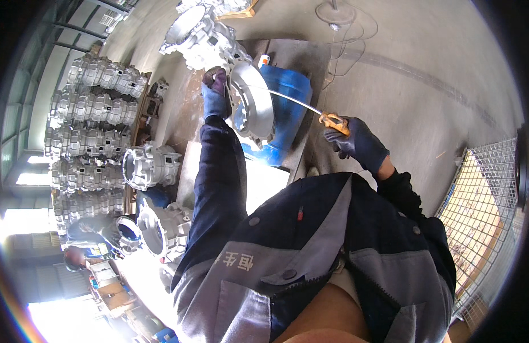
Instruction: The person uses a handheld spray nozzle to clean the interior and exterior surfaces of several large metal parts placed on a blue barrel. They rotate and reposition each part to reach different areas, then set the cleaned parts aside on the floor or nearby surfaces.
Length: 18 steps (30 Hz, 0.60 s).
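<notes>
A silver cast-metal housing with a wide round rim stands tilted at the edge of a dark workbench. At its left side my left hand, in a blue and dark glove, is closed on its edge; the fingertips are partly hidden. My right hand, in a dark glove, is wrapped round the orange handle of a long thin rod tool. The rod reaches leftward to the housing's round opening, where its bright tip is hard to make out. Blue plastic lies under and behind the housing.
Another cast housing stands beyond my left hand. A small white bottle is on the bench. Stacked housings fill the left; a person bends there. A wire-mesh cage stands at right; cables cross the floor.
</notes>
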Motion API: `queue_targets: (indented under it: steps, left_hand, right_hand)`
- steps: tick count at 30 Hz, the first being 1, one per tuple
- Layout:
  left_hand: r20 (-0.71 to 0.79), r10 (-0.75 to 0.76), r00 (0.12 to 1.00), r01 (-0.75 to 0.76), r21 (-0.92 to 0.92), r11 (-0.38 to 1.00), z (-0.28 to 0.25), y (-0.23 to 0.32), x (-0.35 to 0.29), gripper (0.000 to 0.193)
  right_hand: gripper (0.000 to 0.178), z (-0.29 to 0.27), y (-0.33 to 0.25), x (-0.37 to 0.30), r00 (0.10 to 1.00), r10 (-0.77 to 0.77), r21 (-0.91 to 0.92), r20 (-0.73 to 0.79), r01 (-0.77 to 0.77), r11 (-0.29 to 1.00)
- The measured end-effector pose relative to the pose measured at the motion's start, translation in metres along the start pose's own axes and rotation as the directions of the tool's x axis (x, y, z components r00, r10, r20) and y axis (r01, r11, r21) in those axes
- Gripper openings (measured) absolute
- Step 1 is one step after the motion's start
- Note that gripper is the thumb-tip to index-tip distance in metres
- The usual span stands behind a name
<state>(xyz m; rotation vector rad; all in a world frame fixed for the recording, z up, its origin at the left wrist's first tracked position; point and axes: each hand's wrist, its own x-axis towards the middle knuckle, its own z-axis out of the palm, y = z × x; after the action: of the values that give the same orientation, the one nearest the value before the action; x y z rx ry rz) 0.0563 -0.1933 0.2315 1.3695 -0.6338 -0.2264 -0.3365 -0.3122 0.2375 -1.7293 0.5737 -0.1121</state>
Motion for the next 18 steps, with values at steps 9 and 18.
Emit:
queue_targets:
  steps: [9, 18]
  left_hand:
    - [-0.007, -0.001, 1.0, 0.002, 0.098, 0.995, -0.009, -0.012, 0.011, 0.025]
    - [-0.037, 0.123, 0.992, -0.112, 0.222, 0.969, -0.011, -0.022, 0.003, 0.037]
  right_hand:
    - [0.053, 0.002, -0.015, 0.014, 0.997, -0.05, 0.031, -0.06, 0.052, 0.998]
    - [0.049, -0.003, -0.02, 0.038, 0.994, 0.084, -0.075, -0.063, -0.089, 0.993]
